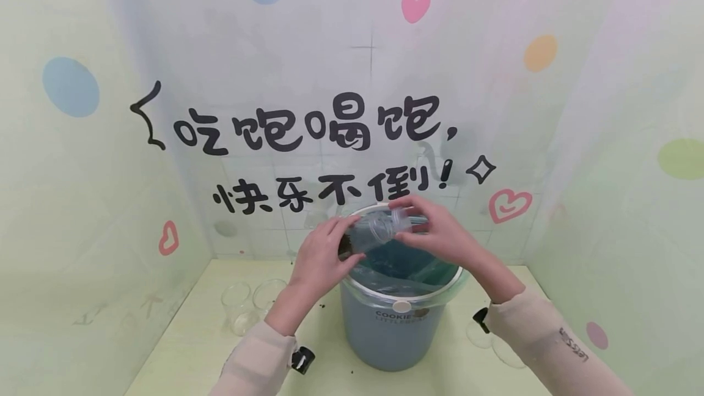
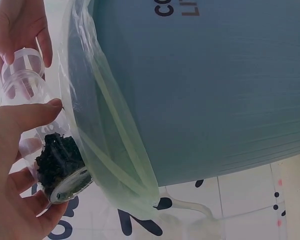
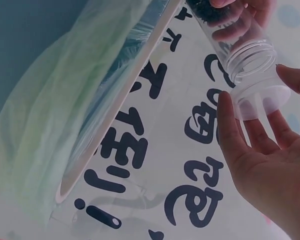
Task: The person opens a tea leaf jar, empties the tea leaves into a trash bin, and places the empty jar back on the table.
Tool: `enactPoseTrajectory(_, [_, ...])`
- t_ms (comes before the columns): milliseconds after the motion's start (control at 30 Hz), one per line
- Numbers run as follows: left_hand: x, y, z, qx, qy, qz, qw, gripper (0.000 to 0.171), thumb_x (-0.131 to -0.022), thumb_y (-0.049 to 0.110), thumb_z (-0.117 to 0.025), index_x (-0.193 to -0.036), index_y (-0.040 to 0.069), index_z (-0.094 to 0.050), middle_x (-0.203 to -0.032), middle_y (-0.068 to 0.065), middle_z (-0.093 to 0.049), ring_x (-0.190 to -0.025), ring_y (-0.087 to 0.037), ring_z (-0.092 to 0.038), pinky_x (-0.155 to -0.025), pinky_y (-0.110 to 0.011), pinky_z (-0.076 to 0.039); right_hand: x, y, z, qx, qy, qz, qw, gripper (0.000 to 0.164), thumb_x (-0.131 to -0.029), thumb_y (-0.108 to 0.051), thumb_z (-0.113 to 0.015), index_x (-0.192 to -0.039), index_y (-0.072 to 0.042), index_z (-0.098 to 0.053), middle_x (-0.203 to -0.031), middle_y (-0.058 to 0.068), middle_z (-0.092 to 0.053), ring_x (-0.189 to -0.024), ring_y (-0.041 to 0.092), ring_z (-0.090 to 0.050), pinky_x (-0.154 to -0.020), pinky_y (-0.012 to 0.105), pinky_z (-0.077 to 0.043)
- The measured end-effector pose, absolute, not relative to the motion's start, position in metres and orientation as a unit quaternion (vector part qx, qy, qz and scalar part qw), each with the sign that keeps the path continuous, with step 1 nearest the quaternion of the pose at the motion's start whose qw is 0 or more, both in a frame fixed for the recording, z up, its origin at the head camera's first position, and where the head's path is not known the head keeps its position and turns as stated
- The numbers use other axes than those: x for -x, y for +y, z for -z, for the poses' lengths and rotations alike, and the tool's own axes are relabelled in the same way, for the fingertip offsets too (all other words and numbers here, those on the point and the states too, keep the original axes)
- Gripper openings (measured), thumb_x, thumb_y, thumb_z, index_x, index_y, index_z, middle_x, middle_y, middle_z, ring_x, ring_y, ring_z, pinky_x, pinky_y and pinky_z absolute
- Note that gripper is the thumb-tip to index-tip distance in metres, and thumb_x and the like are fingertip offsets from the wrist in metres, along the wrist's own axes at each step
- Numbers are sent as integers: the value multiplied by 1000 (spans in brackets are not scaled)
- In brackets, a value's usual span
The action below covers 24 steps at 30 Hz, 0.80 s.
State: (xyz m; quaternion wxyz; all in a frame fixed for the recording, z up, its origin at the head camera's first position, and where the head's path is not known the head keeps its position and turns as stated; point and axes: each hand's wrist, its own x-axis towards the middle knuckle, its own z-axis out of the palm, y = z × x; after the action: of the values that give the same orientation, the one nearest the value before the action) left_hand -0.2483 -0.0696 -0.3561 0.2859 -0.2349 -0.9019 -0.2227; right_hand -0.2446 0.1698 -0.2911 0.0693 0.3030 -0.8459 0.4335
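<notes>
My left hand grips a clear bottle round its body, tilted with the mouth to the right. Dark wet leaves, perhaps tea, are bunched at its base end. With thumb and fingertips, my right hand holds a clear lid right at the bottle's threaded neck. The lid looks off the threads; whether it touches the rim I cannot tell. Both hands are over a blue-grey bucket lined with a thin greenish bag, its edge folded over the white rim.
Clear glasses stand left of the bucket on the pale table. More clear round vessels are partly behind the right sleeve. Small dark specks dot the tabletop. A printed curtain encloses the back and sides.
</notes>
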Motion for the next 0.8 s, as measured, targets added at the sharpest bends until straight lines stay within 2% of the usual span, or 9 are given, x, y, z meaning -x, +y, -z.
enactPoseTrajectory(567, [250,-72,357,232,-900,228,290,70,-76,31,-87,-138,21,-56,-123,-3,-66,-111,-26,-65,-93,-45,-56,240,203,292,-256,-865,-425,71,46,-88,-3,-72,-131,-4,-55,-129,18,-61,-120,36,-60,-96,47,-56])
enactPoseTrajectory(800, [250,-74,355,225,-904,227,286,71,-76,32,-87,-139,24,-55,-122,-3,-67,-110,-26,-65,-92,-45,-56,239,220,296,-239,-874,-418,69,48,-89,-5,-71,-134,-3,-54,-131,22,-58,-120,38,-59,-91,41,-59])
